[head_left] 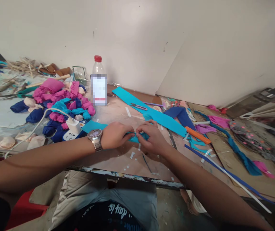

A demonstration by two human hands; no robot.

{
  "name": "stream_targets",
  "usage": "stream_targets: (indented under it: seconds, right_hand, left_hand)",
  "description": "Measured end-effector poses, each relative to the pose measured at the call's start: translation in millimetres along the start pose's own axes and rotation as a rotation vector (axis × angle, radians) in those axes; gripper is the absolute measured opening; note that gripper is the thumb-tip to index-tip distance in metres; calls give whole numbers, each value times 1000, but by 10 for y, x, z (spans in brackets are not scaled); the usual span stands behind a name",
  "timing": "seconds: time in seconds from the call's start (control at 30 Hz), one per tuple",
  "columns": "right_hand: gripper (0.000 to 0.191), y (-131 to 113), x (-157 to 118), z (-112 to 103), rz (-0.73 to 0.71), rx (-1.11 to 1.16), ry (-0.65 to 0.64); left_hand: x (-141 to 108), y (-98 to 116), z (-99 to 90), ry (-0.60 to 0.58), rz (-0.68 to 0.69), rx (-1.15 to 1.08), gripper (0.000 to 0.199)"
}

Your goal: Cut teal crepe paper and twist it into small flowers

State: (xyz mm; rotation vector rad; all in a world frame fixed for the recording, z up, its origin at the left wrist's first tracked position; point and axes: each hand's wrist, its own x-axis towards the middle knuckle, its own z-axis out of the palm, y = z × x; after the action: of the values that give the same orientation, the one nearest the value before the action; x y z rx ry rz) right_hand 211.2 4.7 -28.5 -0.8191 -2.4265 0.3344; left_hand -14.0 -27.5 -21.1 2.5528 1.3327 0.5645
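Observation:
Over the middle of the table, my left hand (116,134) and my right hand (152,135) meet with fingertips nearly touching. Both pinch a small piece of turquoise crepe paper (134,139), partly hidden behind the fingers. A further turquoise strip (94,126) shows beside my left wrist, which wears a metal watch. Just beyond my hands lies a long turquoise crepe paper strip (164,119), with small thread snips (138,106) resting on it. Bits of white tape (132,155) are scattered on the tabletop near my hands.
Pink, blue and turquoise crumpled bundles (62,99) pile up on the left, beside a white power strip (71,132) with a charger and cable. A red-capped bottle (98,69) stands at the back. An orange utility knife (197,135) and a white stick (243,185) lie to the right.

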Motion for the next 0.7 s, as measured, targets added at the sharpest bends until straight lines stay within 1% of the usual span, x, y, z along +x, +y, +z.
stream_targets:
  seconds: [0.1,0.2,0.33,0.53,0.7]
  right_hand:
    - [8,17,0,-4,25,-4,18]
    - [9,19,2,-16,18,11,20]
    - [9,13,1,-29,1,6,26]
    - [8,40,-8,-21,5,19,30]
    - [11,38,-4,-20,10,-2,33]
  left_hand:
    - [-5,-10,-7,11,-32,-15,31]
    - [-6,-18,-13,5,-44,-77,29]
    - [-3,-16,-22,-13,-49,-124,26]
    - [1,-23,-35,-8,-40,-161,25]
    - [2,-32,-44,-11,-34,-184,25]
